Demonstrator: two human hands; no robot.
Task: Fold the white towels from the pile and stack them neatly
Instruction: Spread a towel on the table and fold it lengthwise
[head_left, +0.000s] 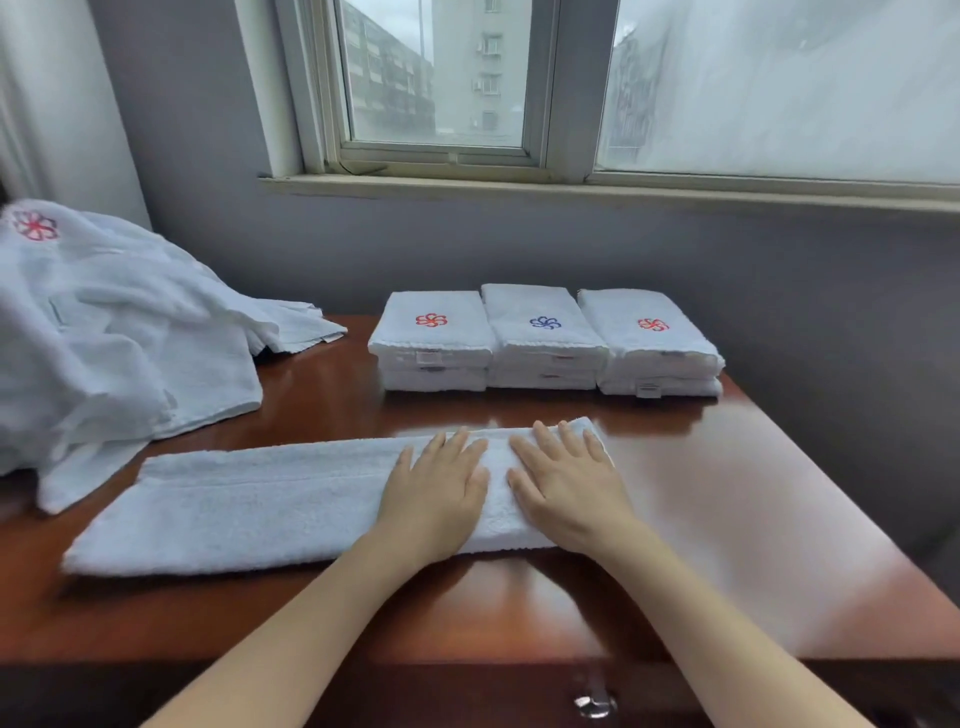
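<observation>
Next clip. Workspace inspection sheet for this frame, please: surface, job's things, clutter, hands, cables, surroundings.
Surface: glossy red-brown wooden table, drawer knob at its front.
Job's things: long towel strip in front; three folded stacks at the back; unfolded pile at left.
Clutter: nothing seen.
Hands: left hand and right hand pressed flat on the strip's right end.
Cables: nothing seen.
Surroundings: window, grey wall behind.

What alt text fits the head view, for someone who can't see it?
The left hand and right hand press flat on the right end of a long folded towel on a wooden table. Three stacks of folded towels sit behind; an unfolded pile lies left.
</observation>
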